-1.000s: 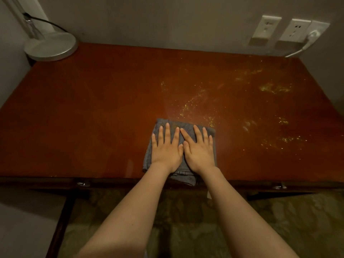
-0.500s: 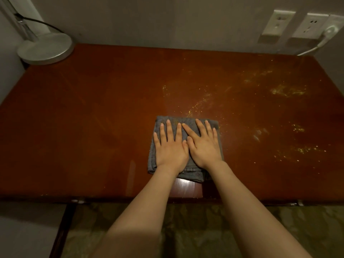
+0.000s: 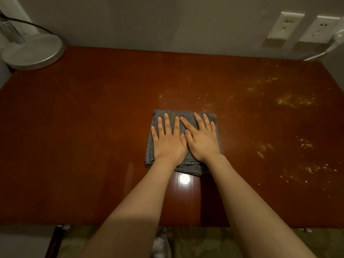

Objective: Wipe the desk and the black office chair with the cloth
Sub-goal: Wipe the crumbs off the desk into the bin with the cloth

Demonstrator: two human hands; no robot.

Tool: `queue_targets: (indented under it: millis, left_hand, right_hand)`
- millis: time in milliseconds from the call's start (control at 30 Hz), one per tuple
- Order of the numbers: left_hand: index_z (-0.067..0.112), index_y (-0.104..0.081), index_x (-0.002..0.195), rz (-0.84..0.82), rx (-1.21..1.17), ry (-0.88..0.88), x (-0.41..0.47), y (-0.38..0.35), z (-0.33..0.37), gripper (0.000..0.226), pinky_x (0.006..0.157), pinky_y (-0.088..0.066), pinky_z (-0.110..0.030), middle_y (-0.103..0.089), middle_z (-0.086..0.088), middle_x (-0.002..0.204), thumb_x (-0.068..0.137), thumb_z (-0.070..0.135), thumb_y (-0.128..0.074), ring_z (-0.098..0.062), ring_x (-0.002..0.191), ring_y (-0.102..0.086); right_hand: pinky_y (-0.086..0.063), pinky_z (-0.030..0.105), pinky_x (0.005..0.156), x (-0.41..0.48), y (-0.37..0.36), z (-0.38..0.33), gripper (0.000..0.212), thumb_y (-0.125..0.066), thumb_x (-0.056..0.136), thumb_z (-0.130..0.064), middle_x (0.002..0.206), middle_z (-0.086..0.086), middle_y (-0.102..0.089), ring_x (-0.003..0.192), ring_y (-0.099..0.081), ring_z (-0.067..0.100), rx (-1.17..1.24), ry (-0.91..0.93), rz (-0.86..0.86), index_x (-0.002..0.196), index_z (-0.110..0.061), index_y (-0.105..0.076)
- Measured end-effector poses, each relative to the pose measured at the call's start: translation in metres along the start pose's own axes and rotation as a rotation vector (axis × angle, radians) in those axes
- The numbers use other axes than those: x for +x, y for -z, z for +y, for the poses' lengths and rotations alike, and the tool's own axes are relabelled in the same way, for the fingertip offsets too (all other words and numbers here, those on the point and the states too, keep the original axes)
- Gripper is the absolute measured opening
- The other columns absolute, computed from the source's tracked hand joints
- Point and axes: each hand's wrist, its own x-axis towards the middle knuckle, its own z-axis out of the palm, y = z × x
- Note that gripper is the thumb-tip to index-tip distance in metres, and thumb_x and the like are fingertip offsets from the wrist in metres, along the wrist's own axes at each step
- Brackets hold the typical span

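Observation:
A folded grey cloth point(image 3: 186, 116) lies flat near the middle of the reddish-brown wooden desk point(image 3: 83, 127). My left hand point(image 3: 168, 142) presses on its left half with straight, spread fingers. My right hand point(image 3: 202, 138) lies beside it on the right half, also flat, its index finger angled toward the left hand. Yellowish crumbs and smears point(image 3: 292, 101) cover the desk's right side, some just beyond the cloth's far edge. The black office chair is not in view.
A round silver lamp base point(image 3: 31, 51) with a black cable stands at the desk's back left corner. Two white wall outlets point(image 3: 284, 27) sit above the back right, one with a white plug point(image 3: 335, 41). A patterned floor shows below the desk's front edge.
Both hands have pushed the cloth away from the desk's front edge toward the middle. A shiny wiped strip now shows behind the cloth.

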Motion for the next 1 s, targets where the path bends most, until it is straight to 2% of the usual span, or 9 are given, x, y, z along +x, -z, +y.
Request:
queue_targets:
  millis: [1000]
  left_hand:
    - [0.020, 0.011, 0.149, 0.009, 0.004, 0.018, 0.169, 0.039, 0.015, 0.057, 0.114, 0.012, -0.047, 0.020, -0.011, 0.156, 0.101, 0.038, -0.012, -0.030, 0.143, 0.020]
  right_hand:
    - [0.009, 0.040, 0.116, 0.170, 0.037, 0.027, 0.047, -0.022, 0.102, -0.037, 0.160, 0.000, 0.000, 0.146, 0.012, 0.023, -0.013, 0.028, -0.004, 0.148, -0.042, -0.013]
